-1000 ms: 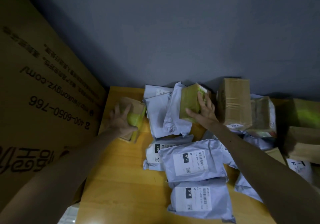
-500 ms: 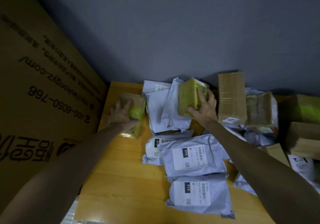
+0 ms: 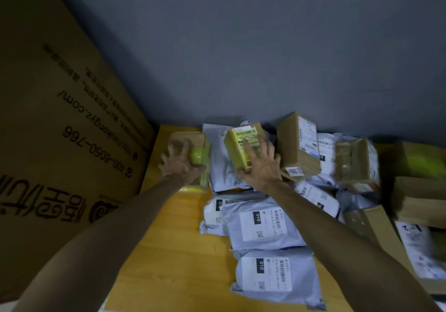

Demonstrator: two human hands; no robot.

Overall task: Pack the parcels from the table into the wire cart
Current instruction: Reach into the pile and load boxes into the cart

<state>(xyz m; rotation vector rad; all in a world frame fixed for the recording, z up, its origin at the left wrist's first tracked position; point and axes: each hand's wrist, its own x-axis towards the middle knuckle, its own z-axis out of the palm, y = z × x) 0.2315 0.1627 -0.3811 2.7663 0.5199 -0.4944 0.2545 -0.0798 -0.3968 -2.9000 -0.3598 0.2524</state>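
Note:
A wooden table [image 3: 173,258] holds a pile of parcels against a grey wall. My left hand [image 3: 179,163] grips a small brown box with yellow-green tape [image 3: 201,153] at the table's far left corner. A small yellowish box with a barcode label [image 3: 241,143] is held by my right hand [image 3: 261,167], tilted above the grey mailer bags. Several grey poly mailers [image 3: 261,225] with white labels lie nearer me. A taller brown box [image 3: 298,145] stands just right of my right hand. No wire cart is in view.
A huge printed cardboard carton [image 3: 60,130] leans along the left side of the table. More brown boxes [image 3: 357,161] and mailers crowd the right end, with stacked cartons [image 3: 420,198] at the far right. Bare wood shows at the front left.
My right hand has lifted the yellowish box and turned its label side up. My left hand has closed further over the taped box. The view has shifted slightly.

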